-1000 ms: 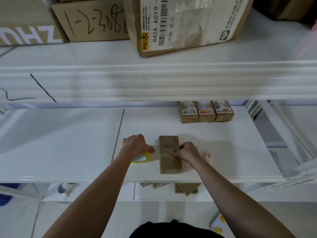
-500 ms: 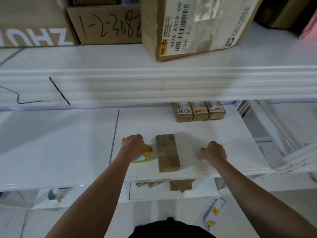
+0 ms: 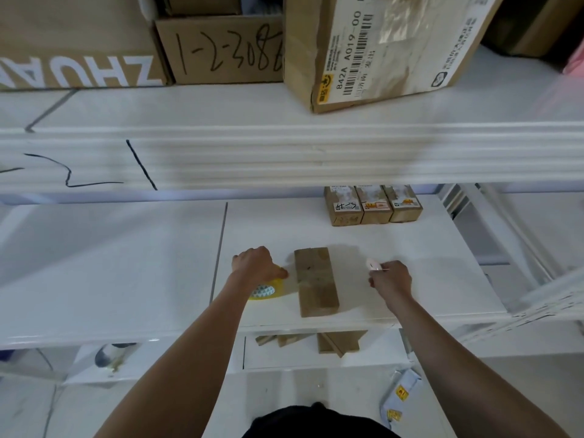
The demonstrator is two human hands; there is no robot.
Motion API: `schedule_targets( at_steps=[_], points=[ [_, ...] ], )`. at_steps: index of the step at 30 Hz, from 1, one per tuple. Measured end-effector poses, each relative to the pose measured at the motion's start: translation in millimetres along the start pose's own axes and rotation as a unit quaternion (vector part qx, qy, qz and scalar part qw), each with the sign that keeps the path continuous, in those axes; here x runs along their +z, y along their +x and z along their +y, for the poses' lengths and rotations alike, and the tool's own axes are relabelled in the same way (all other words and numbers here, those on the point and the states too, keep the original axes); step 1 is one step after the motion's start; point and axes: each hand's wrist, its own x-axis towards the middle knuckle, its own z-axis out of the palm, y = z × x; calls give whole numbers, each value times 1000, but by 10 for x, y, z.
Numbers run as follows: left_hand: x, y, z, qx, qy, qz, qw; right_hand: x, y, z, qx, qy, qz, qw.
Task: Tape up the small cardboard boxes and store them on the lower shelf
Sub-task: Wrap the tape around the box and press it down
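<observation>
A person's left hand (image 3: 256, 266) is gripping the tape (image 3: 267, 289) beside the box (image 3: 316, 281) on the shelf (image 3: 110, 263), right hand (image 3: 392, 279) pinching a cutter (image 3: 374, 265), best slicing close to the box.

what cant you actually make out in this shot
- Tape roll, head view: mostly hidden under the left hand.
- Small white object in the right hand: too small to identify.
- Labels on the three small boxes: too small, tops cut off by the upper shelf edge.
</observation>
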Motion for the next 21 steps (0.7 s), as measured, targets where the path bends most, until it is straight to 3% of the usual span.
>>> schedule_targets(
  at_steps=[3,5,10,21],
  points=[
    [-1,-7,-10,2,0,3,1000,96,-146,-119,21,206,-103,973],
    [0,-11,-13,3,-1,6,1000,146,-236,-192,37,284,-148,947],
    [10,-22,-22,-1,-9,17,1000,230,-357,-274,13,288,-180,940],
    [18,-64,-23,-2,-27,21,999,446,-362,-250,-37,204,-115,971]
  ],
)
